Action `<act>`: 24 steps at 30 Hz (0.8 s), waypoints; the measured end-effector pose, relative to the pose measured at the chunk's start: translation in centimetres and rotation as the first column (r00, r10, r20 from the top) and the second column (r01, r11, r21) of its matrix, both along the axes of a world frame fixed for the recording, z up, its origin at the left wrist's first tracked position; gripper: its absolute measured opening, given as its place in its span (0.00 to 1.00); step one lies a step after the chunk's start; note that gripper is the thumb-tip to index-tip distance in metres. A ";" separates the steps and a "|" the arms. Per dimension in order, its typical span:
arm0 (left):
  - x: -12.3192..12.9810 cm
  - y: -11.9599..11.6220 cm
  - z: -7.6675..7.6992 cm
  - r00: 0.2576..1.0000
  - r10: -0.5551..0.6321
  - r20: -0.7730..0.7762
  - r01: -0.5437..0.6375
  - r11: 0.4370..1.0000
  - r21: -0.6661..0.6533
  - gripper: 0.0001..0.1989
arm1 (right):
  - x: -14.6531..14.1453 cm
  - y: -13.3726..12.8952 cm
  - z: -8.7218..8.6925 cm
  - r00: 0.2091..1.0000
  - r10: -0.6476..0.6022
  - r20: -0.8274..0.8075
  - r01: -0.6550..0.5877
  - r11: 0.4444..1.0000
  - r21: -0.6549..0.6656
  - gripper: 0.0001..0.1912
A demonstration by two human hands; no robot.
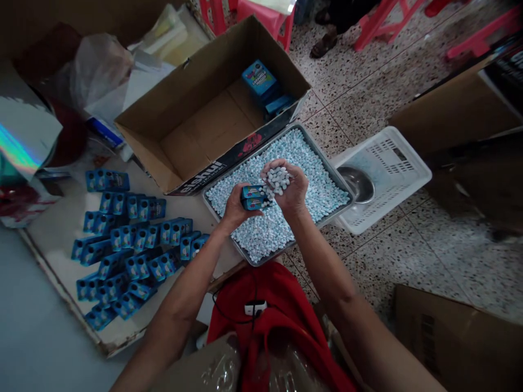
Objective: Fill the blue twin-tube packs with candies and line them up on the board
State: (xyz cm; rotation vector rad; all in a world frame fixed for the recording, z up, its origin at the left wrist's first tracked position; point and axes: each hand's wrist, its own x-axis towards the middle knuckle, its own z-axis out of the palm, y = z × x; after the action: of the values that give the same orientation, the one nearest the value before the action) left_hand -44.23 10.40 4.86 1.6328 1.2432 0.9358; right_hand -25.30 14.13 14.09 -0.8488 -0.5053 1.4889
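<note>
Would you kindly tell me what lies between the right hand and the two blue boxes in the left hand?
The head view shows some white pellets between the right hand and the blue boxes held in the left hand.

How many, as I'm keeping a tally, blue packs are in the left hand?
2, in the left hand: the upper pack nearer the open carton, the lower pack just below it in the picture. The hand may hide more.

Pink-red plastic stools (265, 22) and a bystander's sandaled foot (326, 43) line the far side of a speckled terrazzo floor (429, 234). A metal bowl (362, 185) sits in a white slotted plastic basket (388, 182); a cardboard box (457, 332) stands at lower right, a translucent plastic bag (100, 71) at upper left.
</note>
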 end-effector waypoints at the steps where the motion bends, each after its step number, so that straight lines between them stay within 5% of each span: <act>1: 0.0 0.0 0.0 1.000 0.009 -0.004 -0.009 1.000 0.001 0.45 | 0.0 0.0 -0.1 1.000 0.004 0.005 -0.004 1.000 0.018 0.18; 11: 1.3 0.5 0.1 0.996 0.086 0.023 -0.085 0.995 -0.043 0.48 | 0.2 -0.4 -0.5 0.992 0.011 0.125 -0.029 0.990 0.138 0.22; 19: 2.0 0.7 -0.2 0.991 0.090 0.099 -0.085 0.995 -0.061 0.46 | -0.9 -3.2 0.0 0.889 0.050 0.454 -0.156 0.967 0.199 0.20; 21: 1.8 0.6 -0.2 0.990 0.085 0.111 -0.077 0.994 -0.074 0.47 | 0.3 -4.2 -0.3 0.863 -0.009 0.505 -0.096 0.979 0.181 0.17; 24: 0.4 0.4 -0.2 0.990 0.071 0.120 -0.061 0.994 -0.089 0.49 | 3.6 -6.2 -3.0 0.732 -0.149 0.665 0.181 0.983 0.022 0.13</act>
State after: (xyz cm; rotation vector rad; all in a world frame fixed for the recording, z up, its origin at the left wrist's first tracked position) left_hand -43.81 10.83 4.68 1.4535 1.2414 0.9960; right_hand -21.66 7.92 11.04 -1.4377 -0.8986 0.9969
